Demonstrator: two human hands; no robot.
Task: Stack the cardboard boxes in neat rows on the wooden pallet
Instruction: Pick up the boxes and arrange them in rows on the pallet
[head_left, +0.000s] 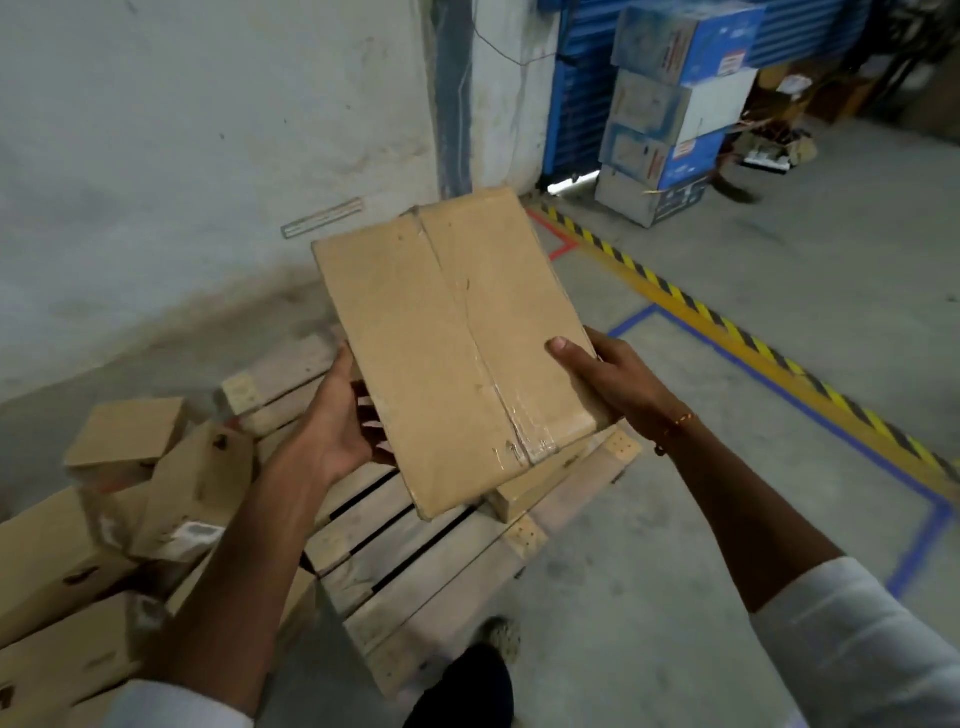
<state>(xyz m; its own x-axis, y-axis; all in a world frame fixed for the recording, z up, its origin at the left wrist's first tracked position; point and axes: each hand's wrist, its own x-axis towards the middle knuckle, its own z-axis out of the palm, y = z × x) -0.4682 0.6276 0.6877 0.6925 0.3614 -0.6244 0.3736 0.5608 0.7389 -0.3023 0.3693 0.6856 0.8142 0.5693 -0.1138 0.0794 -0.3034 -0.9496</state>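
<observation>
Cardboard, plain brown and flat-sided, makes up the rectangular box (452, 353) held in the air above the pale wooden slatted pallet (415, 551). Its broad top face is turned toward the camera and tilted, with the far end higher than the near end. A seam runs lengthwise down the middle, covered by a strip of clear glossy tape that wrinkles near the closest edge. The surface shows faint scuffs and a few small dark marks, and the corners look slightly softened.

The left hand (337, 415) has its grip curled round the box's left side, thumb along the edge and fingers tucked underneath. The right hand (608, 379) grips the right side, thumb pressed flat on the top face and fingers wrapped below. A thin orange thread bracelet (675, 423) sits on the right wrist.

To the left, a loose heap of brown cardboard boxes (104, 525) lies tumbled at odd angles beside the pallet. A yellow and black striped floor line (727, 332) crosses the grey concrete floor (649, 623), and a stack of blue and white cartons (675, 104) stands at the back.
</observation>
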